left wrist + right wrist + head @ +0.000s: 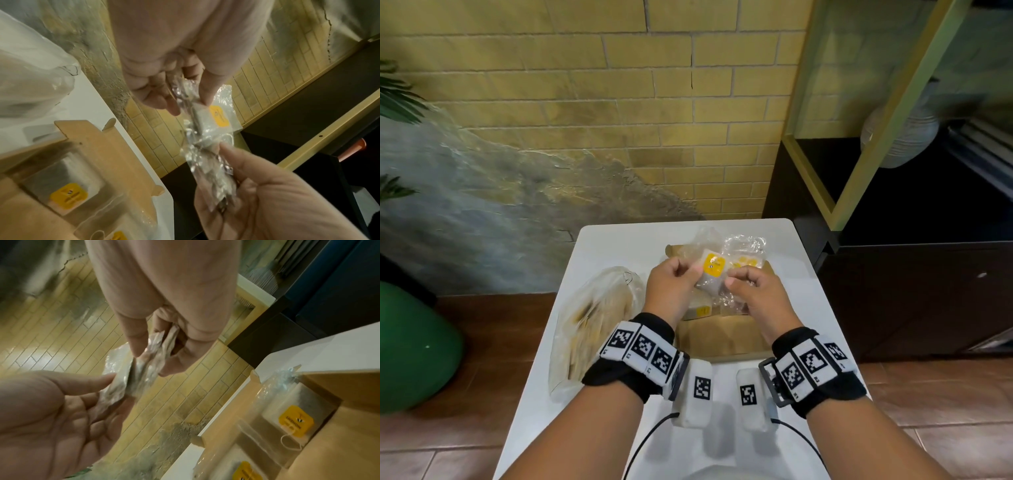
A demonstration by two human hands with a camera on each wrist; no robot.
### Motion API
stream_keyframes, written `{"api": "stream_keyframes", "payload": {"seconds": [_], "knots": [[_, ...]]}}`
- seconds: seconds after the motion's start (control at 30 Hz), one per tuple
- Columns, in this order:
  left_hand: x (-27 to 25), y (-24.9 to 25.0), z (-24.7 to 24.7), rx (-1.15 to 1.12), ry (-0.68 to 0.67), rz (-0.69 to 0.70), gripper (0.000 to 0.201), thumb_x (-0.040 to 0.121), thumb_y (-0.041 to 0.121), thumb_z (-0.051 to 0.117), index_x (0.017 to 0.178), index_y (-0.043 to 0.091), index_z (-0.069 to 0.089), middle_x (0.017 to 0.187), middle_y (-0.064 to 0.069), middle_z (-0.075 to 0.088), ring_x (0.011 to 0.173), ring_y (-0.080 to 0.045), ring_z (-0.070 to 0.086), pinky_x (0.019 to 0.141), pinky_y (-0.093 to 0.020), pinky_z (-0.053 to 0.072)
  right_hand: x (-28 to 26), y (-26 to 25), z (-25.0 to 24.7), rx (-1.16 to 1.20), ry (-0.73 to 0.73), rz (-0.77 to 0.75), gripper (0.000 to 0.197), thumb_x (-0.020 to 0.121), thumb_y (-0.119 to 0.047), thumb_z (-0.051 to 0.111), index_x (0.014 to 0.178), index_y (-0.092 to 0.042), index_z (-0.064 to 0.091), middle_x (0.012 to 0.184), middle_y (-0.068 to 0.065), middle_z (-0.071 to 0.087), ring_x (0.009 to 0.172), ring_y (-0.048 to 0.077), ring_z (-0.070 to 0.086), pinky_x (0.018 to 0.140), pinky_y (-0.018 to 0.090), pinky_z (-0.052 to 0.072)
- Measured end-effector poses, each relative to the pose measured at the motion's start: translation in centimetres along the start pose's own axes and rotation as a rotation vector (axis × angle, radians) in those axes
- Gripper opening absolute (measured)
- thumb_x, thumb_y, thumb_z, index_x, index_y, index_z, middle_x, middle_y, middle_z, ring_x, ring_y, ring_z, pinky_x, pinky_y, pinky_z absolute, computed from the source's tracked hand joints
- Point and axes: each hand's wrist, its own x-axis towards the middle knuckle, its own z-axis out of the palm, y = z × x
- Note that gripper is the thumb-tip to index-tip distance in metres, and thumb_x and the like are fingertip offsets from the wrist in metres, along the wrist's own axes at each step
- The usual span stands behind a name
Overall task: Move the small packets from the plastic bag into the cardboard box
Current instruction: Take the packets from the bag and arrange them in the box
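Both hands hold one small packet (pixel 714 270), clear crinkled wrap with a yellow label, in the air above the open cardboard box (pixel 722 339). My left hand (pixel 690 270) pinches its left edge, and my right hand (pixel 734 279) pinches the right. In the left wrist view the packet (pixel 207 125) stretches between thumb and fingers (pixel 170 104) above and the right hand (pixel 246 186) below. More labelled packets (pixel 296 418) lie in the box (pixel 349 443). The plastic bag (pixel 592 318), with several packets in it, lies on the table left of the box.
The small white table (pixel 619 246) stands against a yellow brick wall. A dark cabinet (pixel 911 291) with a glass-fronted shelf is close on the right. A green round object (pixel 414 346) and plant leaves are on the left. Cables run from the wrist cameras.
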Motion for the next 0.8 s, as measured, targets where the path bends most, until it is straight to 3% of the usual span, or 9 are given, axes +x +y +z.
{"api": "stream_keyframes", "payload": {"seconds": [0.2, 0.37, 0.43, 0.5, 0.57, 0.63, 0.67, 0.73, 0.8], "knots": [[0.3, -0.3, 0.2, -0.018, -0.038, -0.013, 0.016, 0.092, 0.006, 0.045, 0.08, 0.016, 0.045, 0.07, -0.001, 0.05, 0.065, -0.015, 0.047, 0.065, -0.027, 0.04, 0.5, -0.2, -0.7, -0.157, -0.041, -0.037, 0.021, 0.085, -0.006, 0.061, 0.069, -0.018, 0.065, 0.069, -0.008, 0.058, 0.063, 0.005, 0.053, 0.061, 0.022, 0.046], [-0.2, -0.4, 1.1, -0.062, -0.084, -0.031, 0.014, 0.094, 0.003, 0.045, 0.099, 0.013, 0.052, 0.096, -0.005, 0.064, 0.087, -0.018, 0.061, 0.083, -0.034, 0.051, 0.5, 0.5, -0.3, -0.35, -0.173, 0.003, 0.02, 0.081, -0.005, 0.065, 0.066, -0.018, 0.066, 0.067, -0.007, 0.061, 0.058, -0.001, 0.052, 0.063, 0.017, 0.042], [0.0, -1.1, 0.8, -0.051, -0.085, -0.036, 0.017, 0.093, 0.002, 0.045, 0.092, 0.014, 0.056, 0.09, -0.005, 0.065, 0.082, -0.018, 0.061, 0.073, -0.029, 0.053, 0.4, 0.3, -0.6, -0.333, -0.135, -0.003, 0.02, 0.083, -0.005, 0.061, 0.074, -0.021, 0.068, 0.08, -0.007, 0.066, 0.075, 0.004, 0.058, 0.073, 0.019, 0.043], [0.3, -1.9, 0.3, -0.028, -0.054, -0.06, 0.024, 0.092, 0.003, 0.047, 0.075, 0.019, 0.056, 0.081, -0.004, 0.064, 0.078, -0.019, 0.061, 0.068, -0.03, 0.055, 0.5, 0.1, -1.2, -0.356, -0.046, -0.022, 0.028, 0.086, -0.002, 0.056, 0.102, -0.023, 0.067, 0.116, -0.005, 0.063, 0.107, 0.009, 0.055, 0.09, 0.02, 0.038], [0.6, -2.8, -0.2, 0.028, -0.032, -0.087, 0.025, 0.089, 0.006, 0.05, 0.068, 0.017, 0.052, 0.086, -0.012, 0.067, 0.083, -0.028, 0.064, 0.08, -0.045, 0.054, 0.7, 0.2, -1.9, -0.371, 0.039, -0.028, 0.063, 0.088, 0.001, 0.054, 0.14, -0.028, 0.037, 0.144, -0.004, 0.041, 0.13, 0.014, 0.04, 0.099, 0.02, 0.034], [0.8, -3.6, -0.3, 0.053, -0.047, -0.122, 0.016, 0.089, 0.006, 0.049, 0.076, 0.015, 0.054, 0.096, -0.017, 0.068, 0.092, -0.035, 0.066, 0.086, -0.053, 0.052, 0.8, 0.5, -2.3, -0.291, 0.078, 0.004, 0.088, 0.087, 0.004, 0.055, 0.149, -0.033, 0.005, 0.143, -0.002, 0.039, 0.126, 0.018, 0.046, 0.099, 0.028, 0.041], [0.8, -4.0, -0.3, 0.061, -0.058, -0.141, 0.015, 0.089, 0.005, 0.049, 0.082, 0.016, 0.055, 0.1, -0.014, 0.068, 0.095, -0.033, 0.065, 0.088, -0.051, 0.051, 0.9, 0.9, -2.5, -0.262, 0.087, 0.019, 0.091, 0.086, 0.004, 0.057, 0.149, -0.034, 0.002, 0.137, -0.003, 0.044, 0.118, 0.017, 0.051, 0.095, 0.029, 0.045], [0.7, -4.7, 0.0, 0.076, -0.075, -0.164, 0.019, 0.091, 0.004, 0.048, 0.089, 0.021, 0.055, 0.103, -0.006, 0.065, 0.101, -0.026, 0.062, 0.09, -0.041, 0.05, 1.3, 2.1, -3.1, -0.284, 0.085, 0.043, 0.072, 0.086, 0.0, 0.059, 0.145, -0.023, 0.026, 0.123, -0.001, 0.053, 0.108, 0.017, 0.055, 0.086, 0.025, 0.048], [0.4, -5.4, 0.1, 0.084, -0.104, -0.2, 0.022, 0.092, 0.002, 0.047, 0.086, 0.023, 0.053, 0.1, 0.001, 0.059, 0.1, -0.019, 0.056, 0.08, -0.027, 0.047, 1.7, 3.1, -3.5, -0.364, 0.106, 0.093, 0.033, 0.085, -0.008, 0.063, 0.115, 0.002, 0.053, 0.108, 0.016, 0.062, 0.102, 0.031, 0.06, 0.081, 0.033, 0.048]]}}
